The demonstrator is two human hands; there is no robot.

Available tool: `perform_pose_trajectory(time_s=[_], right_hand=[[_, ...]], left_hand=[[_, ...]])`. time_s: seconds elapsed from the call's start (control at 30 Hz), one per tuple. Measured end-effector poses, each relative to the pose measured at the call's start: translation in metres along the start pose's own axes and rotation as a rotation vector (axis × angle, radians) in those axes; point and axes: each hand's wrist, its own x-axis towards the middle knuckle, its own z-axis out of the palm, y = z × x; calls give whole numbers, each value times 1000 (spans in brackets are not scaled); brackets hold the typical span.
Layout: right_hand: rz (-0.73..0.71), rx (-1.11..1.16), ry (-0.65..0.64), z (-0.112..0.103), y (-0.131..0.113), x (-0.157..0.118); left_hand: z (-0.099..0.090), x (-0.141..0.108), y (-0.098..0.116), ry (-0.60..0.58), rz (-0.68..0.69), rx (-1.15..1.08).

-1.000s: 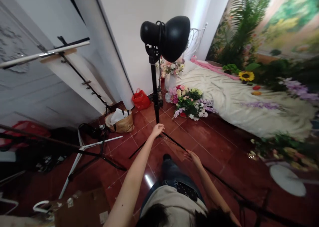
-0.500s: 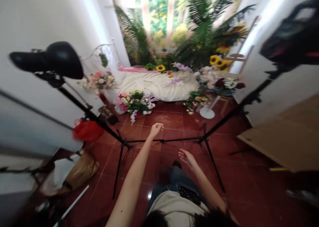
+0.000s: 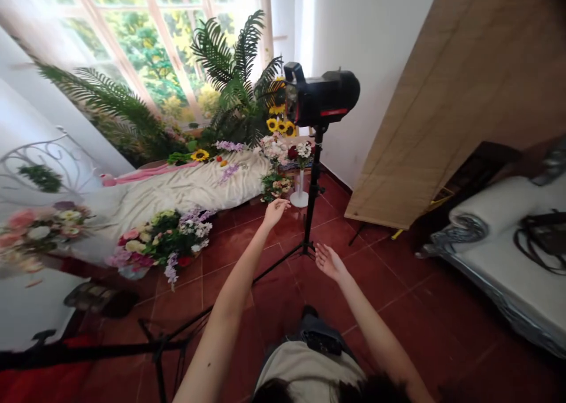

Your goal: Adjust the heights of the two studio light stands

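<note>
My left hand [image 3: 276, 212] is stretched out in front of me, fingers loosely bent and a little apart, with nothing visible in it. Just beyond it stands a white round-based flower stand [image 3: 299, 199]. My right hand [image 3: 329, 262] is lower and to the right, palm turned up, fingers spread and empty. Between and behind the two hands rises a black light stand [image 3: 313, 184], carrying a black studio light [image 3: 325, 98]. Neither hand clearly touches the stand; the right fingertips are nearest its legs.
A cream cloth-covered platform [image 3: 177, 184] lies below the window, with a flower arrangement [image 3: 163, 238] before it. Another black stand [image 3: 110, 350] crosses the lower left. A large brown panel [image 3: 398, 125] leans at right, near a white sofa [image 3: 522, 214]. Red tiles [image 3: 389, 320] cover the floor.
My view has swung to the right, bringing the sofa in and moving the left light's head out. The right light stand now appears near the middle, close to my hands, which remain outstretched.
</note>
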Motion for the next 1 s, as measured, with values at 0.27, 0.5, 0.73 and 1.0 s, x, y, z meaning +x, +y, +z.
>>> perform_pose_trajectory(time_s=[0.27, 0.5, 0.73, 1.0], right_hand=[[-11, 171, -158, 13, -106, 36], [49, 155, -230, 53, -176, 82], [62, 88, -280, 89, -213, 119], [172, 133, -263, 97, -231, 136]], left_hand=[[88, 100, -3, -14, 141, 68], [139, 165, 1, 60, 244, 303], [175, 196, 2, 185, 176, 301], [180, 214, -20, 219, 92, 174]])
